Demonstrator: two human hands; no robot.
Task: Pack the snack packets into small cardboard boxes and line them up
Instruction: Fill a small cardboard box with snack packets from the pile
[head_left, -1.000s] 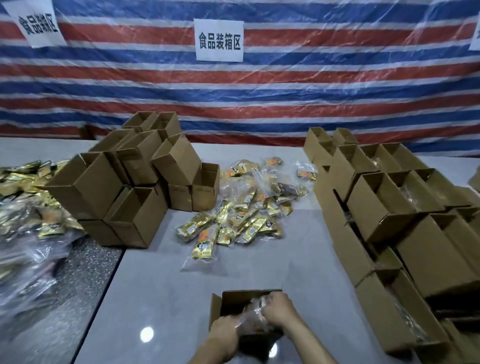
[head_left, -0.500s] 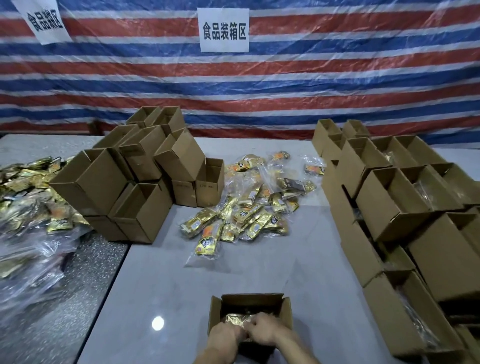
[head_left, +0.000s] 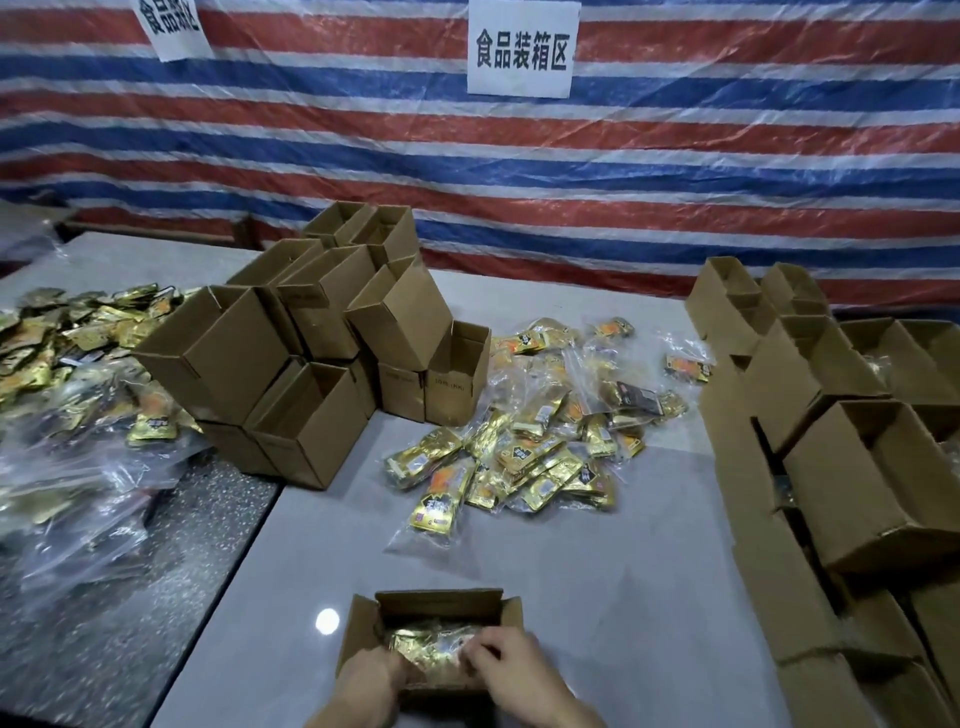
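Observation:
A small open cardboard box (head_left: 441, 605) stands at the table's near edge with its flaps up. Inside lies a clear bag of gold snack packets (head_left: 431, 647). My left hand (head_left: 371, 686) is at the box's near left corner, fingers curled onto the bag's left end. At the near right, my right hand (head_left: 511, 670) has its fingers bent onto the bag's right end. A loose pile of bagged gold packets (head_left: 535, 441) lies in the middle of the table.
Empty open boxes (head_left: 311, 358) are heaped at the left centre. Boxes with packets in them (head_left: 852, 467) are stacked along the right side. More bagged packets (head_left: 72, 395) cover a dark speckled table at the left. A striped tarp with paper signs hangs behind.
One second ago both hands held the bag above the box opening. It has since gone down inside the box, and both hands now sit low at the box's near corners.

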